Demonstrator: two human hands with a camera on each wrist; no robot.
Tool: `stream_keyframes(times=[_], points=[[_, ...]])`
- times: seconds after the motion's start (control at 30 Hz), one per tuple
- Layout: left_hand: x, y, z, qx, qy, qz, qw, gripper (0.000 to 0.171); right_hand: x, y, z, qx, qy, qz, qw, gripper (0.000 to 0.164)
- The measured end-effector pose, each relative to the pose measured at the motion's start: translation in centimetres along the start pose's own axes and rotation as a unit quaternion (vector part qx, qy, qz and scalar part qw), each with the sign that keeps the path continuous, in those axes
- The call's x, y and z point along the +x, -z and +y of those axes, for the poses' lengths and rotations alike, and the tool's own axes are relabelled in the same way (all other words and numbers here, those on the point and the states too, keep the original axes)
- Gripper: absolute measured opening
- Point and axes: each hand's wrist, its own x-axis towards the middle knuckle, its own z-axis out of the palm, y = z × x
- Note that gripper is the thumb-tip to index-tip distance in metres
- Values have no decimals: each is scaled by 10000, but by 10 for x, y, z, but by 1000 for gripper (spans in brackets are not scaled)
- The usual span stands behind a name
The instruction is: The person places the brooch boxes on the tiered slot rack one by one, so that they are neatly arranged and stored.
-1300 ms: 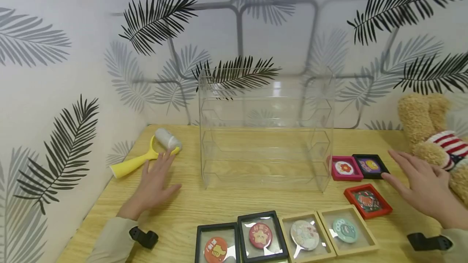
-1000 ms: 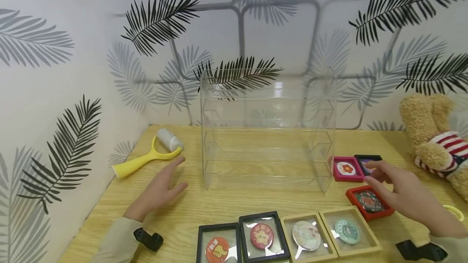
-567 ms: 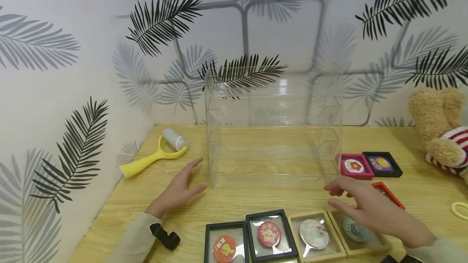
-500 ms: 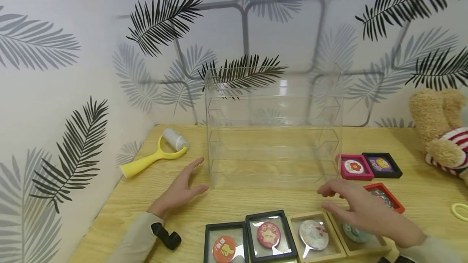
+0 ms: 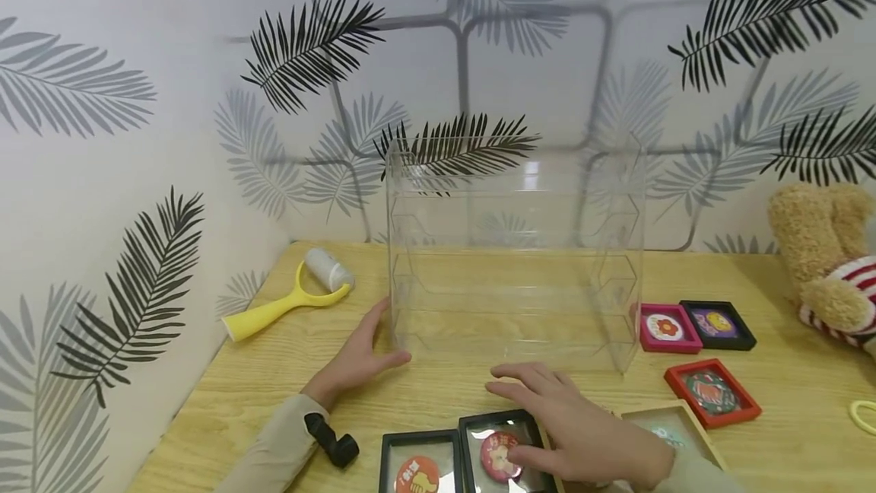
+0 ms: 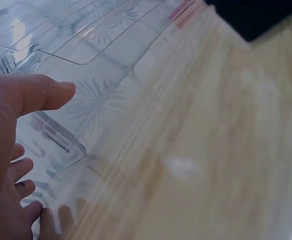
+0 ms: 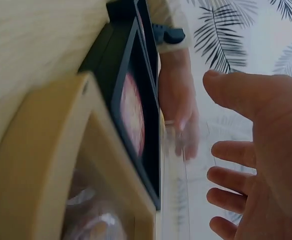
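Frames (image 5: 712, 392) lie toward the near and right edges of the desk (image 5: 438, 400), none in the clear rack (image 5: 516, 252); left hand (image 5: 356, 360) and right hand (image 5: 578, 428), fingers relaxed, grip nothing.

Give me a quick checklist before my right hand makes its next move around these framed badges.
1. Right hand unloaded: ok, fingers spread, holding nothing.
2. Acrylic shelf upright: ok.
3. Left hand touching the shelf: cannot tell; it is beside the shelf's left side, contact unclear.
4. Black star-badge frame in full head-camera view: not ok, the right hand partly covers it.
5. Red frame flat on the table: ok.
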Motion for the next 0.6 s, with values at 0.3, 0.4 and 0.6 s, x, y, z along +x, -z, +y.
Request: stream_keyframes(times=[0.3,0.4,0.6], points=[[4,-3,0,168,145,-19,9998,88,26,-22,-22,592,-239,-1445,9874,86],[3,-3,1,228,194,-11,9996,88,32,-30,-26,526,-115,-1691,9841,87],[1,-4,4,165,342,-72,9993,89,37,-48,-31,-504,344,-1587,9854,82]])
